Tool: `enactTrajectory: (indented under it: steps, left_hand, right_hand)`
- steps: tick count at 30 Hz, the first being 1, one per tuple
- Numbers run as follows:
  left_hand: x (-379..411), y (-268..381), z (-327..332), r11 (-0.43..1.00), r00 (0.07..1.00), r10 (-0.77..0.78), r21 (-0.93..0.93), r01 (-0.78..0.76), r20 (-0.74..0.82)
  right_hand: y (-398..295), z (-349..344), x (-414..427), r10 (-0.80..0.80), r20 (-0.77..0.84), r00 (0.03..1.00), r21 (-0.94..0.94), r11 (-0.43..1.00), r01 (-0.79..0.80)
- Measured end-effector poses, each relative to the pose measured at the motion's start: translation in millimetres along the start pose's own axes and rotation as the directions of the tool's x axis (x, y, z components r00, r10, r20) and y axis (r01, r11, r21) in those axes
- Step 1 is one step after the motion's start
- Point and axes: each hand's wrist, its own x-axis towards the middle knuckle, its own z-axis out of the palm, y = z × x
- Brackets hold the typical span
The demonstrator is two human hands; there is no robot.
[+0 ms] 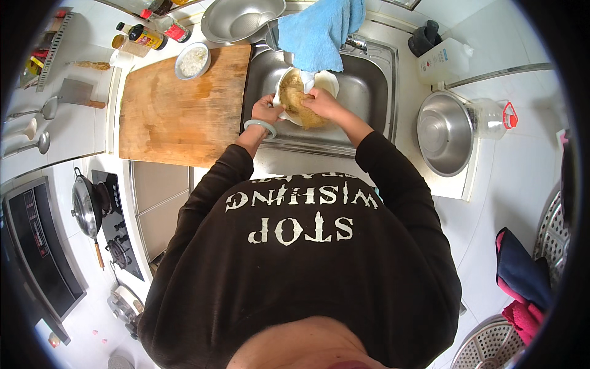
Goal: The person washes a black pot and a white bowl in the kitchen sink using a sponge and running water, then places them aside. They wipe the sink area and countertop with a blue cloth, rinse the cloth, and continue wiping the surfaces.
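Note:
Over the sink, a white bowl holds a yellowish-brown, frilly mass, whose exact kind I cannot tell. My left hand, with a pale bangle at the wrist, grips the bowl's left rim with the thumb on the near edge. Bent fingers of my right hand pinch the brown mass at the bowl's right side, and part of it hangs over the near rim. Just above those fingertips hangs a white faucet nozzle, partly covered by a light blue towel.
Left of the sink lies a wooden cutting board bearing a small bowl of chopped white food. Sauce bottles and a steel basin stand behind. Another steel basin and a white jug are at right.

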Motion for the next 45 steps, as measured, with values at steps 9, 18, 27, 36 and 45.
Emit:
enactTrajectory:
  steps: [9, 18, 27, 36, 45]
  left_hand:
    - [-17, 1, 4, 0.999, 0.990, 0.000, 0.050, -0.007, 0.139]
    - [-8, -18, -21, 0.942, 0.978, 0.033, -0.333, 0.038, 0.207]
    - [-11, -23, -18, 0.989, 0.992, -0.054, -0.134, 0.069, 0.111]
    - [-4, -25, 1, 0.994, 0.994, 0.096, 0.061, -0.093, -0.048]
    - [-27, -5, -16, 0.313, 0.599, 0.756, 0.659, -0.684, 0.262]
  right_hand:
    - [-13, 30, 26, 0.291, -0.135, 0.947, 0.648, 0.749, -0.138]
    - [3, 30, 17, -0.033, 0.248, 0.968, 0.323, 0.945, -0.051]
    - [-8, -24, -6, -0.523, 0.273, 0.807, -0.834, 0.290, 0.470]
    - [27, 7, -7, 0.048, 0.152, 0.987, -0.826, 0.555, 0.100]
    - [42, -106, -10, 0.147, -0.368, 0.918, -0.243, 0.938, -0.247]
